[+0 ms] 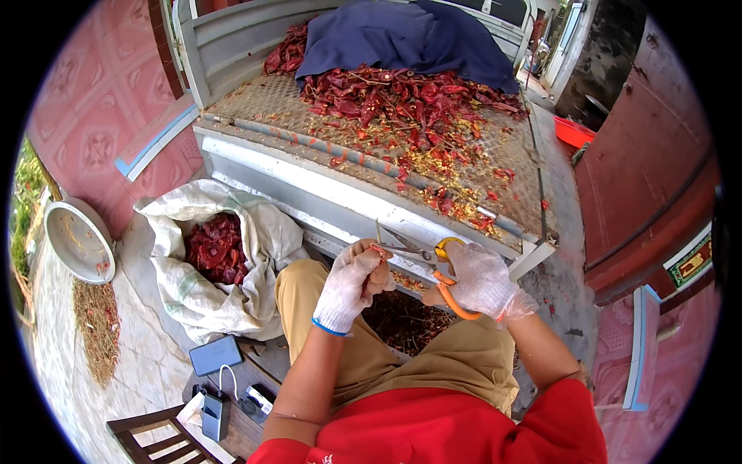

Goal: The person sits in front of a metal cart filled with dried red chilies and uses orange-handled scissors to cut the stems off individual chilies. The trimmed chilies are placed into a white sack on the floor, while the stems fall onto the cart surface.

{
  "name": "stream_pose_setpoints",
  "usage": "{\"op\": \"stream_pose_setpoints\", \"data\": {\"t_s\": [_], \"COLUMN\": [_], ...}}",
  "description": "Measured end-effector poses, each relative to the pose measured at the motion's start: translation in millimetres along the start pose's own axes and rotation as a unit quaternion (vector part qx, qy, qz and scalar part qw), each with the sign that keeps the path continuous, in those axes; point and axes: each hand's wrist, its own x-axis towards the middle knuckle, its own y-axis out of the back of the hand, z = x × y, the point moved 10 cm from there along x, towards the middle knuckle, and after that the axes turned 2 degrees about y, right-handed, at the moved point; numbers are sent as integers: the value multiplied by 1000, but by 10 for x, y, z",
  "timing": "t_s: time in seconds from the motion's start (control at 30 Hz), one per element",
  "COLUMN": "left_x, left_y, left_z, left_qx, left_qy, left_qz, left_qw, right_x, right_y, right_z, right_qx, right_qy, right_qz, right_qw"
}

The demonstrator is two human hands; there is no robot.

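My left hand (355,284), in a white knit glove with a blue cuff, pinches a dried red chili pepper (379,250) whose stem points up. My right hand (481,278), gloved too, holds scissors (443,261) with orange and yellow handles. Their blades are apart and point left, right by the pepper. Beyond both hands, a heap of dried red chilies (400,101) lies on the metal truck bed, partly under a dark blue cloth (400,37). At the left a white woven sack (272,232) stands with its mouth open, red chili pieces (215,249) inside.
The lowered side panel (348,197) of the truck bed runs before my knees. Dark debris (408,322) lies between my legs. At lower left, a phone (215,355) and a power bank (215,416) rest on a wooden surface. A metal basin (80,240) leans at far left.
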Motion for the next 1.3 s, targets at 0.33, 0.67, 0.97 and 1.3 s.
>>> {"op": "stream_pose_setpoints", "data": {"t_s": [0.33, 0.67, 0.97, 1.3], "left_x": [-7, -26, -69, -75], "left_y": [-100, -165, -241, 54], "left_z": [52, 124, 89, 241], "left_qx": [98, 151, 164, 110], "left_qy": [22, 1, 28, 24], "left_qz": [-24, -3, 22, 32], "left_qw": [995, 988, 986, 993], "right_x": [-130, -75, -263, -296], "right_y": [119, 5, -154, 20], "right_z": [-9, 11, 95, 449], "right_qx": [-30, -22, 75, 44], "right_qy": [-5, -20, -34, -129], "right_qz": [-23, -43, 16, 11], "right_qw": [999, 999, 996, 991]}}
